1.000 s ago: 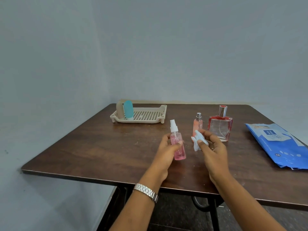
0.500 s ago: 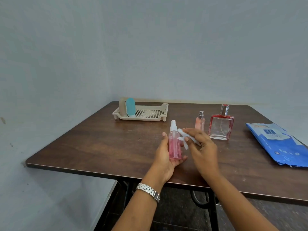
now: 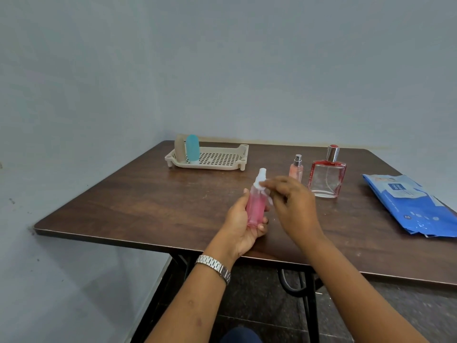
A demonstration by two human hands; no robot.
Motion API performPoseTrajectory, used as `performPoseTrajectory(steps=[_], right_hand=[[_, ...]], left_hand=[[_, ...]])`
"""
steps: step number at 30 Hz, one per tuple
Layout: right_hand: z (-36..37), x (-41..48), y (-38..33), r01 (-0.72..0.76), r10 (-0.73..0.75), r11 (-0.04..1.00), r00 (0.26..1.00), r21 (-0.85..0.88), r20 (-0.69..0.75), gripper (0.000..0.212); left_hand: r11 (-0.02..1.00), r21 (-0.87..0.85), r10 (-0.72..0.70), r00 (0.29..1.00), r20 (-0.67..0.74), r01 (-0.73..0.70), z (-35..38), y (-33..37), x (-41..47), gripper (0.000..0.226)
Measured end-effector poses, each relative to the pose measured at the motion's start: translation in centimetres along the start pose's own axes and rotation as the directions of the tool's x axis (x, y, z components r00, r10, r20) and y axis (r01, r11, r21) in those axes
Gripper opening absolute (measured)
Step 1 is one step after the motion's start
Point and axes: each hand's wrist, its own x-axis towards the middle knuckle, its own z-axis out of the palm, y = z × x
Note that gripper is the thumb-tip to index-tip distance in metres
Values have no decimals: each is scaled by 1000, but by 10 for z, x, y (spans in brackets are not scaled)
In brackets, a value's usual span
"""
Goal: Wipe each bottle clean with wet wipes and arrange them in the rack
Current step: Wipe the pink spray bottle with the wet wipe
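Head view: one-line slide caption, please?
Left hand holds pink spray bottle while right hand presses a wet wipe against its top.

The spray bottle (image 3: 255,209) is translucent pink with a white sprayer top, and the wipe (image 3: 269,200) against it is white. The slim bottle (image 3: 296,169) is pale peach-pink under a silver cap. The square bottle (image 3: 327,180) is clear glass edged in red, its silver cap topped with red. The rack (image 3: 217,158) is beige, its floor patterned with a regular grid of small holes; in it stand a teal bottle (image 3: 192,147) and a beige bottle (image 3: 179,148). The wipes pack (image 3: 415,206) is bright blue with a white label. The table (image 3: 148,201) is dark brown with wood grain, the wristwatch (image 3: 215,267) silver, the wall (image 3: 247,70) pale grey-blue.
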Motion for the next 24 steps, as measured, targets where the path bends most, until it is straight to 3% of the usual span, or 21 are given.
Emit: performPoseTrajectory(steps=[7,11,15,20,24], right_hand=[[3,-34,-20,159,-146,985,977,-70,158,33],[-3,-28,-12,158,-142,982,978,-99,152,29],[0,0,-9,46,-32,989,994,-138,102,24],[7,-24,-21,206,-162,959,962,-195,219,26],[4,-38,-14,201,-139,953,955,-225,261,27]], left_hand=[[984,-170,-35,996,88,50,-5,3,4,53],[995,-95,-28,994,103,38,-4,1,7,52],[996,-75,-35,996,82,42,-4,-1,6,44],[971,-230,-33,992,124,61,-6,1,1,40],[972,-228,-39,994,105,63,-4,2,2,43]])
